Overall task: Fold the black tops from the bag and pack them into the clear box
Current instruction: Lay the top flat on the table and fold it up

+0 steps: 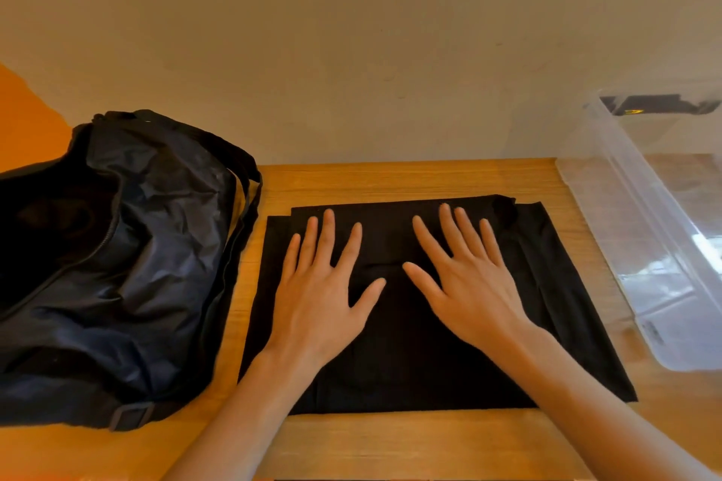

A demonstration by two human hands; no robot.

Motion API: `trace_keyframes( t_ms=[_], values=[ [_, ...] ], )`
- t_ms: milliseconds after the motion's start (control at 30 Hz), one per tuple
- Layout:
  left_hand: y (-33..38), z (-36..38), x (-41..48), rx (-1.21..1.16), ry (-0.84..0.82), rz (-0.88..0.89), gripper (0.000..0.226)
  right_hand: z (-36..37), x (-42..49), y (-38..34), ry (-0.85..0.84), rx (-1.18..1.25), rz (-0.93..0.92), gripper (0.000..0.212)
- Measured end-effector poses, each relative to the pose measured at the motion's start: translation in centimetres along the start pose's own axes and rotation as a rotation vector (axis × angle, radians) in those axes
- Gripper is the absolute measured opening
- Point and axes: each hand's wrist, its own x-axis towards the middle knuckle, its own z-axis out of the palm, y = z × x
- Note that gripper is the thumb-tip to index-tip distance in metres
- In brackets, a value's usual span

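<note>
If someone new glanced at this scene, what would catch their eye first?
Two open hands, left hand and right hand, press flat on a black top spread mid-table. A crumpled black bag sits to its left, and a clear box to its right.

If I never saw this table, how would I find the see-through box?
Start at the light wooden table against the plain wall. A flat black fabric top lies in its middle, with a dark crumpled fabric bag on the left. The clear plastic box stands on the right: the only see-through, hard-sided thing there.
</note>
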Motion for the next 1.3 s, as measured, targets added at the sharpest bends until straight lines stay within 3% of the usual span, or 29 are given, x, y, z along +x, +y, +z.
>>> trace_keyframes(
  t_ms=[333,567,733,800,900,1133,1300],
  values=[
    [-3.7,0.2,-3.2,0.064,-0.057,-0.090,0.085,-0.2,-2.2,5.9,-0.075,-0.030,0.244,0.076],
    [-2.6,0.4,-5.1,0.014,-0.085,-0.055,0.083,0.4,-5.1,3.1,-0.005,-0.036,0.159,0.075],
    [-3.6,0.3,-5.0,0.023,-0.076,-0.073,0.082,0.5,-5.1,3.8,-0.001,0.005,0.249,0.074],
    [-3.7,-0.1,-4.7,-0.003,-0.045,-0.094,0.083,0.1,-5.0,4.1,0.090,0.049,0.237,0.069],
    [-3.2,-0.7,-3.8,-0.084,0.127,-0.040,0.069,-0.5,-4.3,5.1,0.300,0.116,0.196,0.057],
    [-3.2,0.3,-0.2,-0.207,0.324,0.097,0.019,-1.3,-1.0,7.2,0.350,0.173,0.155,0.015],
    [-4.1,0.1,0.0,-0.188,0.422,0.188,0.011,-1.4,-0.6,8.1,0.362,0.133,0.134,0.029]
  ],
)
